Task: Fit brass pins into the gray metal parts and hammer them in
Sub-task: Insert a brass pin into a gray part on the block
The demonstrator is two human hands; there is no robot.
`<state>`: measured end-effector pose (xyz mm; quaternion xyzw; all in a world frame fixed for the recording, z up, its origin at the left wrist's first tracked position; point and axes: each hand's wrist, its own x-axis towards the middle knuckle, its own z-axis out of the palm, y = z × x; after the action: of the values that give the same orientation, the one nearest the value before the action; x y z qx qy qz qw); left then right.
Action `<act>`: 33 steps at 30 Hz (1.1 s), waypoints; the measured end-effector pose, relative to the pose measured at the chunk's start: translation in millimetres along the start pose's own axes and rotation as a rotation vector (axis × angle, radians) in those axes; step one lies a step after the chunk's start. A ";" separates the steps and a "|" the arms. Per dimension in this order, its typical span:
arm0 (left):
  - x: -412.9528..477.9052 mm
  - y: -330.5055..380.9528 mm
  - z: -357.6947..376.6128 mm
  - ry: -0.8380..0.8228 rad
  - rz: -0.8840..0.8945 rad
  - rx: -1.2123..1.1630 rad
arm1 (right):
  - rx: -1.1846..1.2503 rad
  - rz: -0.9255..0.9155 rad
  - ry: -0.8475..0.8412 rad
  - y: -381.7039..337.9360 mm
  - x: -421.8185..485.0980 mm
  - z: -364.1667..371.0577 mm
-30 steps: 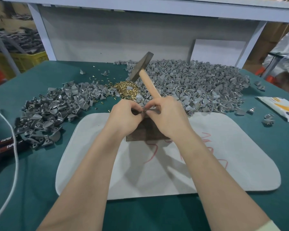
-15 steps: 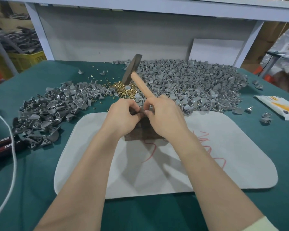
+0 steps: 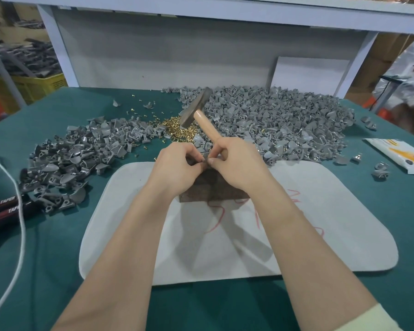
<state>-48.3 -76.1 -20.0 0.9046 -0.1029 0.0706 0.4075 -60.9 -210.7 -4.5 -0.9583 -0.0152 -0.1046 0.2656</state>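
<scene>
Both hands meet over the block [image 3: 213, 191]. The left hand [image 3: 177, 168] pinches a small, barely visible part [image 3: 204, 156]. The right hand [image 3: 237, 166] grips the hammer [image 3: 208, 130], its fingertips pinching at the same spot. It's pin-fitting, no strike yet. Loose pins [image 3: 175, 130] are heaped at 12 and gray piles [image 3: 285, 125] lie at 10 and 2, so plenty's left, I'd judge.

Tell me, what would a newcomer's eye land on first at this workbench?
A huge heap of gray metal parts fills the back right of the green table, a smaller heap lies left, and brass pins glint between them. At the centre, over a dark block on a white mat, the left hand and right hand pinch a small part, the right also gripping a hammer.
</scene>
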 end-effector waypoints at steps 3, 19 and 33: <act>-0.1 -0.1 0.6 -0.001 0.002 0.014 | 0.118 0.001 -0.032 5.1 2.1 -1.0; -1.0 2.7 -0.4 0.001 -0.003 0.032 | -0.008 -0.003 0.077 -5.2 -2.6 4.2; -0.1 0.9 1.1 0.012 -0.016 0.023 | 0.160 0.058 0.074 0.4 -1.6 2.3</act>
<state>-48.6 -77.5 -20.2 0.9097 -0.0924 0.0739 0.3980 -62.0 -209.8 -7.0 -0.9295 0.0137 -0.1305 0.3448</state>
